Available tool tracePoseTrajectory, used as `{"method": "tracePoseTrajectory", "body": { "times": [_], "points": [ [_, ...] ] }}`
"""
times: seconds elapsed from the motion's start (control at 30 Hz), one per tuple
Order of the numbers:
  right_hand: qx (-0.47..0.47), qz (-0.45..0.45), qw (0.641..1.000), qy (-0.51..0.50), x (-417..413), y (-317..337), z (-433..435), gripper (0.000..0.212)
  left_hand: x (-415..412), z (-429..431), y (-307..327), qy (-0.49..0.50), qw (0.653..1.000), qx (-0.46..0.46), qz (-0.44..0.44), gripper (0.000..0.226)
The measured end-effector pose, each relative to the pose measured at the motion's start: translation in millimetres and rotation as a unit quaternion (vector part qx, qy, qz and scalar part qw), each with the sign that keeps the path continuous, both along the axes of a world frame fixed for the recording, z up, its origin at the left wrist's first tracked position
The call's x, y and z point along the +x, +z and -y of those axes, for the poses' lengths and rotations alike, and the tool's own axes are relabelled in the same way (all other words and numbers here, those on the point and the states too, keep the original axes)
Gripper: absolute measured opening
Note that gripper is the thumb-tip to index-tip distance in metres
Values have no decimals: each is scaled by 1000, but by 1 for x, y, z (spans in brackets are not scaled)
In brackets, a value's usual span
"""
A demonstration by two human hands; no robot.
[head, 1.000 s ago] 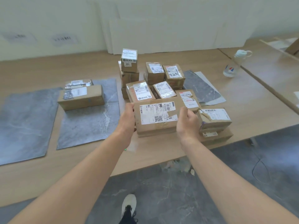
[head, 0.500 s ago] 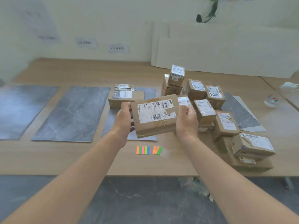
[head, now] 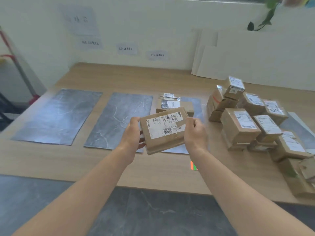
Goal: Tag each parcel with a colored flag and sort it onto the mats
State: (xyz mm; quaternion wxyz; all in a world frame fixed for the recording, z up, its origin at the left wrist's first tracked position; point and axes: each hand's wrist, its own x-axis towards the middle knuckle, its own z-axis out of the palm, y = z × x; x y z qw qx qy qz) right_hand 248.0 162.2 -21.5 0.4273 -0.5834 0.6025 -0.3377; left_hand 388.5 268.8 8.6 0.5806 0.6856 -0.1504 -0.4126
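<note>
Head view. A wooden worktop (head: 162, 172) against a pale wall, with paper labels (head: 127, 48) stuck above it and white boards (head: 255, 58) leaning at the back right. At the right, a crowded pile of parcels (head: 238, 128), stacked in places, close beside the right hand (head: 195, 133) and partly over a fourth grey mat (head: 305, 132). Near the front edge, a strip of coloured flags (head: 193, 165), half hidden by the right forearm. Below, grey floor (head: 153, 212).

Holds the parcel (head: 163, 132) clear of the worktop in both hands, above the front of the third mat (head: 197, 108) and the gap next to the middle mat (head: 119, 120). Hides the near part of a boxed parcel (head: 173, 105) behind it. Long axis from left to right, the right end turned somewhat away; white shipping label uppermost, tipped toward the camera. Left hand (head: 132, 133) at the left short end, fingers (head: 142, 139) curled underneath and thumb on top, gripping. Right hand at the right short end, fingers (head: 191, 120) curled over the edge, gripping too.

Far-left mat (head: 58, 116), middle mat and third mat side by side, long sides running front to back. On the third mat, toward the back, the boxed parcel, with a flat packet (head: 167, 96) just behind it.
</note>
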Motion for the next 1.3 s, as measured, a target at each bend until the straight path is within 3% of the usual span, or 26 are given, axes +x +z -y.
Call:
{"method": "tracePoseTrajectory", "body": {
  "times": [0.3,0.63,0.8,0.97,1.3],
  "points": [
    [56,-34,997,40,74,-25,-12,46,69,-18,-29,38,999,30,-18,33],
    [112,-71,986,105,103,-111,13,63,78,-8,-110,120,988,76,-57,26],
    [148,-66,978,129,108,-145,28,55,72,-3,-142,146,980,102,-86,21],
    [164,-78,971,154,117,-164,33,37,70,-3,-160,129,977,130,-110,31],
    [153,-111,968,168,140,-172,30,38,75,-15,-177,77,971,162,-155,30]
  ]
}}
